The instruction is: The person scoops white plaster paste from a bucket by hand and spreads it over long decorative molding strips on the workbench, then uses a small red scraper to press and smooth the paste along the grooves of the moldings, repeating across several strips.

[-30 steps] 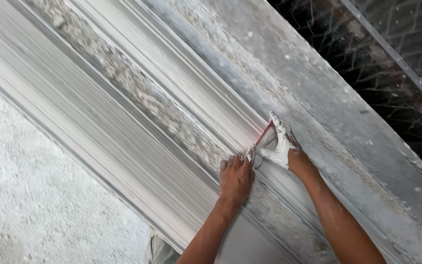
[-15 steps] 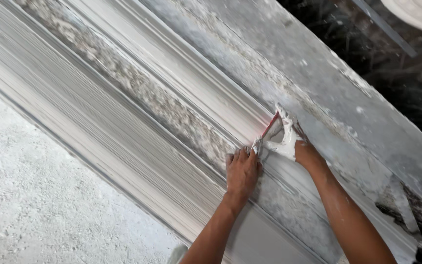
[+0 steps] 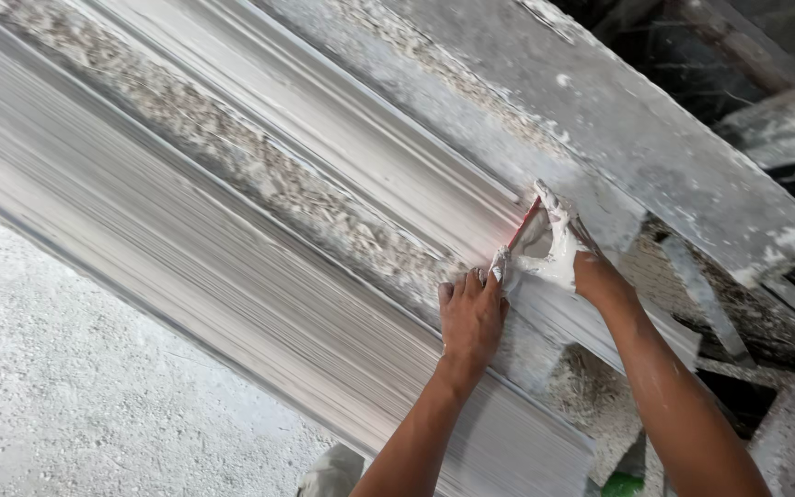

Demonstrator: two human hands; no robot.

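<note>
At the lower end of the long plaster moulding (image 3: 259, 193): left hand (image 3: 471, 317) pressed flat, fingers together, on its ribbed face. Right hand (image 3: 568, 262), caked in white plaster, closed around a red-edged scraper (image 3: 524, 225) set in a groove. Open length up-left; broken chunks (image 3: 600, 405) crowding lower right. Scraper mostly hidden. Rough, crumbly strips between smooth ridges.

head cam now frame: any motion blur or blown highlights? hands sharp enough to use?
Head view: the long plaster moulding is streaked with motion blur along its length at left; left hand and plaster-coated right hand fairly sharp; the red-edged tool between them small but legible; the pale centre band is bright, near washed out; the top right corner is dark, detail lost.
</note>
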